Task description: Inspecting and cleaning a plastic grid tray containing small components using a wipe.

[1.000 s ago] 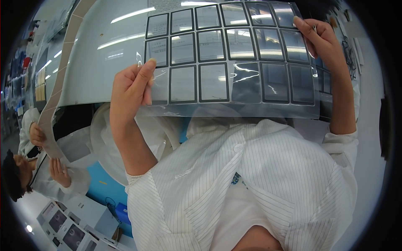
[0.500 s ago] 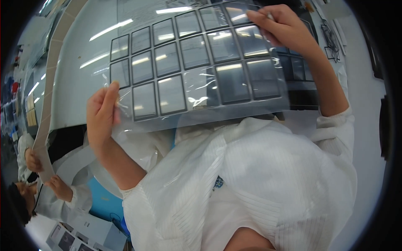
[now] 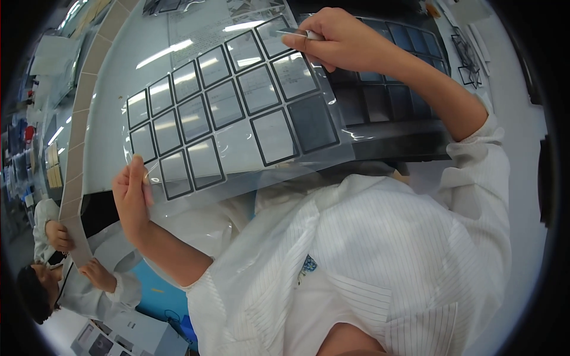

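A clear plastic sheet (image 3: 237, 142) bearing rows of black-framed rectangular panes is held up slantwise above the table; one place in its near row has no frame. My left hand (image 3: 130, 199) pinches the sheet's near left corner between thumb and fingers. At the far right corner, the fingers of my right hand (image 3: 347, 41) are closed on the sheet's edge. The same hand holds a slim tool with a flat, shiny tip (image 3: 291, 32), pointing left over the sheet; its exact kind is unclear.
To the right lies a dark tray-like sheet (image 3: 389, 98) of similar panes on the pale table (image 3: 110, 133). Black wire-framed glasses (image 3: 466, 59) rest farther right. At the left, a person (image 3: 101, 276) holds a pale strip beside a tan partition edge (image 3: 77, 136).
The sheet has shifted left and tilted more, its left end now lower. My right hand has moved left with it, and my left hand has come down slightly. The dark panes at right are more exposed.
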Available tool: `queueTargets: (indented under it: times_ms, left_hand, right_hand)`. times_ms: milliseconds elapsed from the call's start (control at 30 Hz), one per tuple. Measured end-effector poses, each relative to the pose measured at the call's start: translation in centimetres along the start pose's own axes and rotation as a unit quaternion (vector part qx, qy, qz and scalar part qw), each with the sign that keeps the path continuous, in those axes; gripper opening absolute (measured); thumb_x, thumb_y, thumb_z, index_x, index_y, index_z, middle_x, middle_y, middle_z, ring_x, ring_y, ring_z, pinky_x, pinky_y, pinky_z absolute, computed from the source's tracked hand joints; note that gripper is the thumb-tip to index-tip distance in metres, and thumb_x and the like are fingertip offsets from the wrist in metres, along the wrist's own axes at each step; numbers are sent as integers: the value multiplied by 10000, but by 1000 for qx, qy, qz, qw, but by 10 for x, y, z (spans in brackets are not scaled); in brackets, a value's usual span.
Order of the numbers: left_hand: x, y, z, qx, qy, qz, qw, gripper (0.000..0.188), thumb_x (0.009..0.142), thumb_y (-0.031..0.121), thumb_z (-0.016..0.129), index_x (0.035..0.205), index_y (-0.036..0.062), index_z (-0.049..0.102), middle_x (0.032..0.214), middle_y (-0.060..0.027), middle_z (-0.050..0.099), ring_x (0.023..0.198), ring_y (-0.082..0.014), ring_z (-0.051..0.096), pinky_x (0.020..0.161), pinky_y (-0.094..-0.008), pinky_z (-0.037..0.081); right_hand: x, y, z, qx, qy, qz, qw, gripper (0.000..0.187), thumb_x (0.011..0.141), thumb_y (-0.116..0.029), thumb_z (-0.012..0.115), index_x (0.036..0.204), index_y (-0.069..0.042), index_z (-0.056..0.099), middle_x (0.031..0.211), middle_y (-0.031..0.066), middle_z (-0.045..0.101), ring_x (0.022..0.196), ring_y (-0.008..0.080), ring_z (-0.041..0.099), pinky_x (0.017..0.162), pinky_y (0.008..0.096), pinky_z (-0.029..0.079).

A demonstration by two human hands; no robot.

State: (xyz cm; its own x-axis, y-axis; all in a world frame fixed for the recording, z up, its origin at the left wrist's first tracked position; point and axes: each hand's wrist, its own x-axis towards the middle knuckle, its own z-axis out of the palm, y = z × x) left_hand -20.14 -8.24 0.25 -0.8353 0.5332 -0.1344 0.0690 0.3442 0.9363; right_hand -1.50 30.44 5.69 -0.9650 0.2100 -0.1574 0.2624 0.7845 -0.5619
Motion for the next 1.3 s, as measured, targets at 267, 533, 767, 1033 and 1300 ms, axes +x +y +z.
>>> queueTargets:
  times_ms: [267,533,767,1033,1300]
  left_hand:
    - [-10,-1,-12,-75,14,-21,997,373,1027,265,586,679,156,513,582,106,410,500,10,308,473,-215,205]
    - [-4,-5,-12,-53,35,-7,998,397,1029,277,585,673,108,535,522,73,418,424,0,299,418,-207,187]
    - [-2,0,-9,167,57,12,984,464,1002,386,611,643,114,497,535,61,403,458,-33,347,430,-235,233]
    - [-9,-12,-15,221,107,29,969,524,1015,385,582,615,76,444,487,21,401,401,-61,355,388,-252,246]
    - [-3,3,-19,227,47,-11,973,467,1004,362,608,672,46,522,535,-3,476,449,-72,433,424,-229,290]
  right_hand:
    - [13,7,30,41,73,-102,991,537,1021,-422,548,622,-63,540,472,11,507,435,92,562,457,237,447]
    - [21,8,34,23,71,-95,993,528,1018,-415,555,634,-51,563,452,31,505,435,117,585,461,258,451]
    - [33,3,41,-92,78,-97,988,487,975,-438,586,760,-4,636,643,145,639,621,302,661,602,407,520]
    - [11,22,10,33,190,-123,973,357,960,-363,621,1030,-14,605,867,178,639,855,386,630,770,461,497]
    - [56,114,-5,-181,227,-119,950,213,891,-164,574,994,6,653,1016,214,666,968,404,659,855,481,527]
